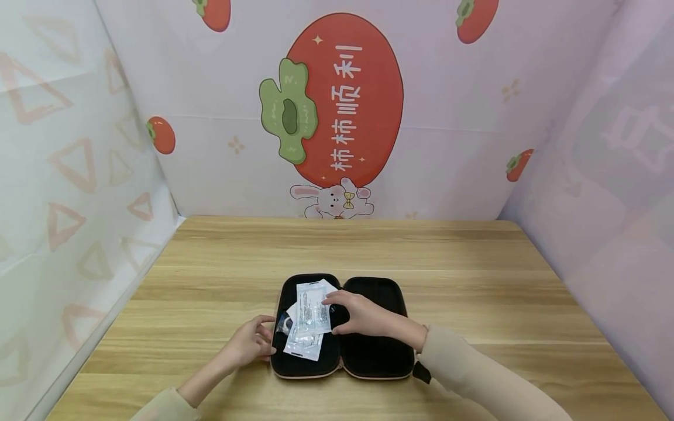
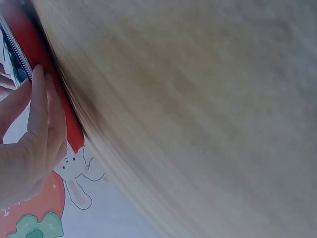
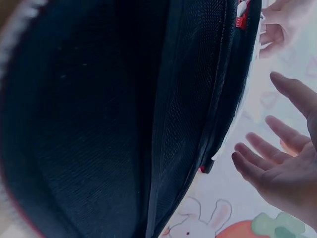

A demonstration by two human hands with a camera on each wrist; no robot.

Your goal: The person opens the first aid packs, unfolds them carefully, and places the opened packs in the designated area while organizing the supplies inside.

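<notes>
A zippered case (image 1: 368,356) lies unfolded on the wooden table, black inside. White printed packets (image 1: 313,310) overlap in its left half, some with clear film. My left hand (image 1: 250,344) is at the case's left edge; in the left wrist view its fingers (image 2: 38,106) touch the red outer side beside the zipper. My right hand (image 1: 363,316) is over the middle of the case, fingertips near the packets' right edge. In the right wrist view the right hand (image 3: 287,168) has its fingers spread with nothing between them.
Black mesh (image 3: 193,89) lines part of the case. A small dark strap (image 1: 422,372) sticks out at its lower right corner. Printed cloth walls (image 1: 442,175) stand behind the table (image 1: 210,275) and along both sides.
</notes>
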